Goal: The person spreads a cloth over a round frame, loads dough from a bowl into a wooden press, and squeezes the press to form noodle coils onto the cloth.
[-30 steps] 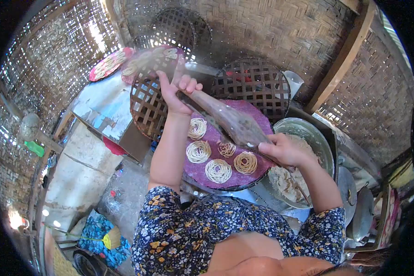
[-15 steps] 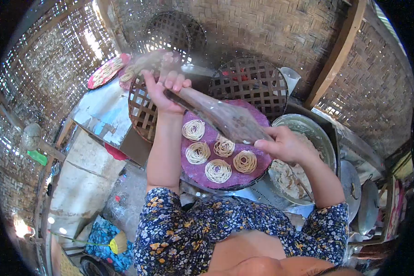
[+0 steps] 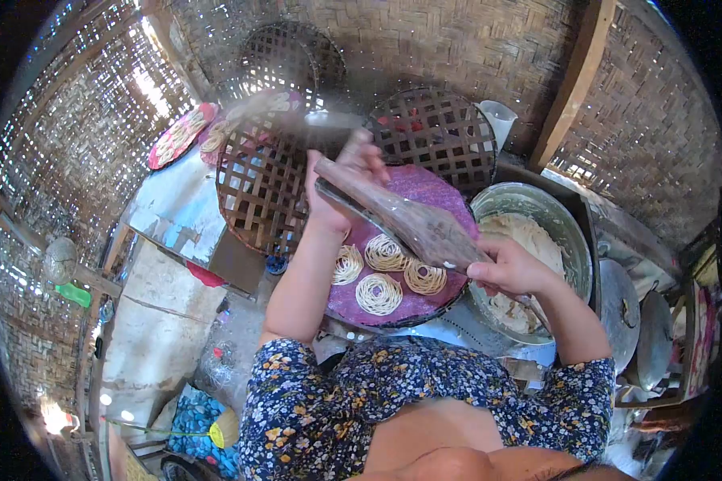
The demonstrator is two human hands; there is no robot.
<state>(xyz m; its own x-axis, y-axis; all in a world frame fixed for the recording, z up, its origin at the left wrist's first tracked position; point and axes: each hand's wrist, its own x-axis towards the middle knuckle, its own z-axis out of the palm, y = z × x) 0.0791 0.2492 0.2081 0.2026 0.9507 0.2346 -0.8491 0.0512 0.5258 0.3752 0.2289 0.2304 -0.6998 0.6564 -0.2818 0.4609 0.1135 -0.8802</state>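
Observation:
A long brown wooden press (image 3: 409,220), apparently in two layers, slants over the round purple cloth-covered tray (image 3: 361,309). My right hand (image 3: 509,268) is closed round its lower right end, thumb on top. At the upper left end, my left hand (image 3: 341,180) cradles the press between thumb and fingers; the fingers are raised, loose and slightly blurred. Under the press, several cream coils of thin dough strands (image 3: 379,294) lie on the purple cloth. The press and my left forearm cover part of them.
Right of the tray stands a large metal basin (image 3: 578,240) with pale dough (image 3: 525,240) in it. Open-weave trays (image 3: 253,192) lean left and behind. A pink tray of coils (image 3: 182,136) is at the far left. A white plastic jug (image 3: 499,120) stands behind, near a wooden post (image 3: 573,88).
My left hand has shifted right and down relative to the tray, its fingers loosening from their wrap on the press end. The right hand keeps its hold. The view has shifted slightly.

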